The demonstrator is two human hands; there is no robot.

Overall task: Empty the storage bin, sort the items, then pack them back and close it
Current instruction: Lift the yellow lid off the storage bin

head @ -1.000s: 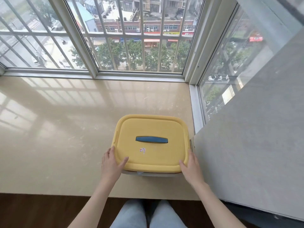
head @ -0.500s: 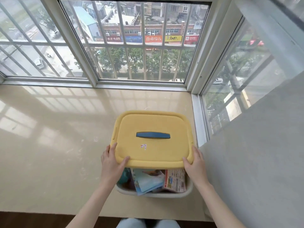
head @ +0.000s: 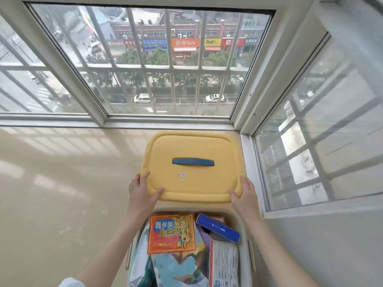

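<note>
The left hand (head: 141, 191) and the right hand (head: 244, 195) each pinch a near corner of the yellow plastic lid with the blue handle (head: 196, 183), thumbs on top. The lid is off the pale grey plastic storage bin (head: 246, 245) and is beyond it, over the beige polished window ledge (head: 72, 193). With a grip only on the near corners, the far edge may dip and slip. The lid's right edge is just beside the white window frame (head: 246, 154) and could knock against it. Open room lies on the left. The full bin sits near the ledge's front edge.
</note>
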